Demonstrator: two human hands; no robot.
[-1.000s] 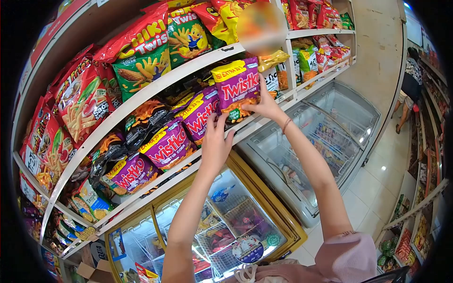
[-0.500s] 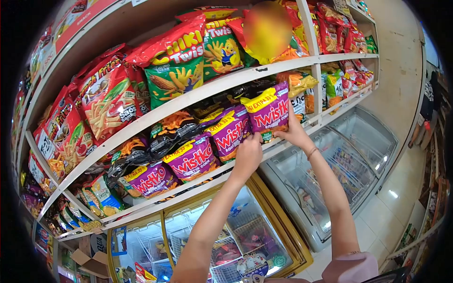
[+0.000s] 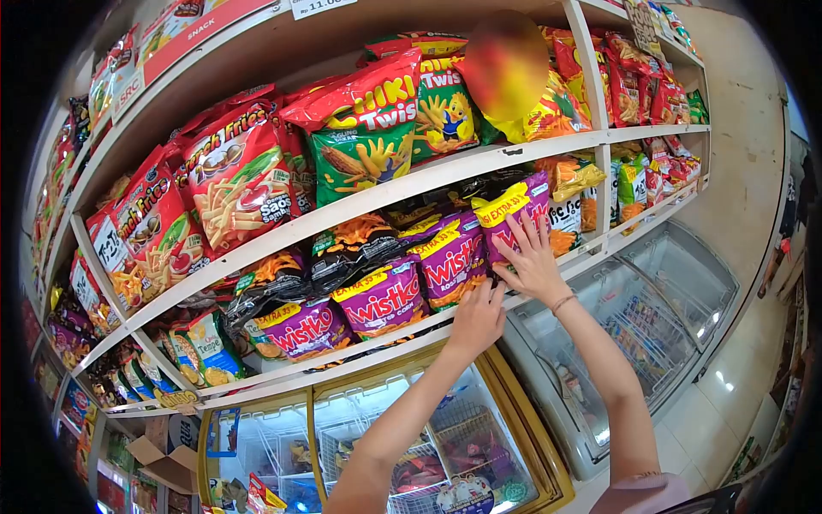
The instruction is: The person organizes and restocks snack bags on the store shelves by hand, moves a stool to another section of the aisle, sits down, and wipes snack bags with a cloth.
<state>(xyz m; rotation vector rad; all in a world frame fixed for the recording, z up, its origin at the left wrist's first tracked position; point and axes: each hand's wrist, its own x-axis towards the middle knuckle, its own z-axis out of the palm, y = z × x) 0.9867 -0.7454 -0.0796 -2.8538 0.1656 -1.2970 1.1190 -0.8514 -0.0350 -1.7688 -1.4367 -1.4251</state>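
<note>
Several purple Twistko snack bags stand in a row on the middle shelf. My right hand (image 3: 533, 265) lies with spread fingers against the front of the rightmost Twistko bag (image 3: 495, 208), covering much of its print. Lower and to the left, my left hand (image 3: 478, 321) has its fingers loosely bent and apart, at the bottom corner of the neighbouring Twistko bag (image 3: 449, 261). Neither hand grips anything. More Twistko bags, one in the middle (image 3: 379, 301) and one at the left (image 3: 306, 330), stand farther along the row.
Black snack bags (image 3: 353, 248) sit behind the purple ones. The white shelf edge (image 3: 342, 220) runs above, with Chiki Twist bags (image 3: 364, 128) and French Fries bags (image 3: 235, 171) over it. Below are a gold-framed freezer (image 3: 527, 420) and a grey freezer (image 3: 591, 428).
My right hand has gone from gripping the rightmost Twistko bag's side to lying flat on its front. My left hand's closed fingers have loosened. The bag now sits back in the row.
</note>
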